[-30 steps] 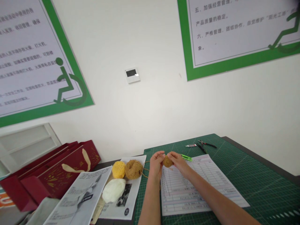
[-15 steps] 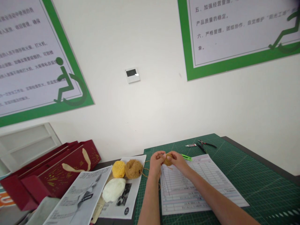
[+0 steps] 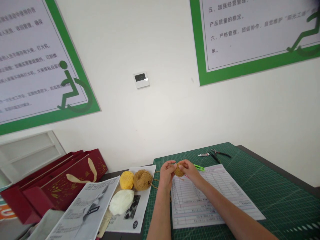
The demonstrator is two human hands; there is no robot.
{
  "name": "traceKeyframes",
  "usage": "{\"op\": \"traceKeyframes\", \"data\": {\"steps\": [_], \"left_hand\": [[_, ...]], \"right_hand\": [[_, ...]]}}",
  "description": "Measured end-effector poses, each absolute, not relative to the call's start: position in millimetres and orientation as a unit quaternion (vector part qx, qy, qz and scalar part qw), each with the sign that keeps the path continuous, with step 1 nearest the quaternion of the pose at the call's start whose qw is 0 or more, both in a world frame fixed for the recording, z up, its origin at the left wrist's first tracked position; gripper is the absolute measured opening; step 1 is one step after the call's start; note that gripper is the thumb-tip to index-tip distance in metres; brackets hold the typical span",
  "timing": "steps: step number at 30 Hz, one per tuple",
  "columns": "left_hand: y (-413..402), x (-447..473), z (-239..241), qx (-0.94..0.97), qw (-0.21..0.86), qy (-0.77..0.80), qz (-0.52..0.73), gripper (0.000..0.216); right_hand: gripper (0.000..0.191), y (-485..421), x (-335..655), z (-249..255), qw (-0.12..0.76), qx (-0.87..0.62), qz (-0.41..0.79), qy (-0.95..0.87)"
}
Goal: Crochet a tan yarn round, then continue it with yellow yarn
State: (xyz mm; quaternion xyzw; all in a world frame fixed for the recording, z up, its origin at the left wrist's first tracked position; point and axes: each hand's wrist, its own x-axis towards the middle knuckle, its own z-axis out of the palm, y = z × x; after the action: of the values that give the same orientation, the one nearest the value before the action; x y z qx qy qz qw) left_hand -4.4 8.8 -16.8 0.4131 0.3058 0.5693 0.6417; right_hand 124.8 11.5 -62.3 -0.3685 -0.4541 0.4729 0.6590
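My left hand [image 3: 167,172] pinches the left edge of a small round brown crocheted piece [image 3: 179,170]. On its other side, the fingers of my right hand [image 3: 189,170] close on the same piece. A bit of pink shows by the right palm, too small to name. Brown yarn trails from the left hand toward a brown yarn ball [image 3: 142,180]. Beside that ball are a yellow yarn ball [image 3: 126,180] and a white yarn ball [image 3: 121,202]. Just behind the right hand lies a bright green plastic tool [image 3: 199,167], partly hidden.
A printed form [image 3: 212,200] lies under my arms on the green cutting mat [image 3: 252,180]. Farther back are a small tube [image 3: 203,155] and pliers [image 3: 222,153]. Printed sheets [image 3: 85,210] and dark red gift bags [image 3: 57,186] stand or lie at left. A wall rises behind.
The brown crocheted piece has turned slightly, and more of its face shows between my hands. My right fingers have shifted a little; both hands keep their grip.
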Motion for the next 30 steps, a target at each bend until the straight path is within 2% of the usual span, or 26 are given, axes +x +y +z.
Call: {"op": "traceKeyframes", "data": {"steps": [7, 16, 24, 30], "left_hand": [[9.8, -4.3, -17.7, 0.368, 0.667, 0.306, 0.572, 0.04], [14.2, -8.1, -21.8, 0.347, 0.646, 0.305, 0.608, 0.043], [9.5, -6.4, -18.8, 0.382, 0.663, 0.305, 0.567, 0.043], [6.2, -5.0, -17.8, 0.425, 0.653, 0.306, 0.546, 0.052]], "right_hand": [[0.051, 8.3, 121.7, -59.0, 0.658, -0.362, 0.509, -0.421], [0.052, 3.5, 122.7, -59.6, 0.64, -0.347, 0.56, -0.396], [0.05, 4.5, 124.5, -56.6, 0.665, -0.351, 0.534, -0.385], [0.046, 6.2, 126.0, -58.1, 0.675, -0.352, 0.533, -0.37]]}}
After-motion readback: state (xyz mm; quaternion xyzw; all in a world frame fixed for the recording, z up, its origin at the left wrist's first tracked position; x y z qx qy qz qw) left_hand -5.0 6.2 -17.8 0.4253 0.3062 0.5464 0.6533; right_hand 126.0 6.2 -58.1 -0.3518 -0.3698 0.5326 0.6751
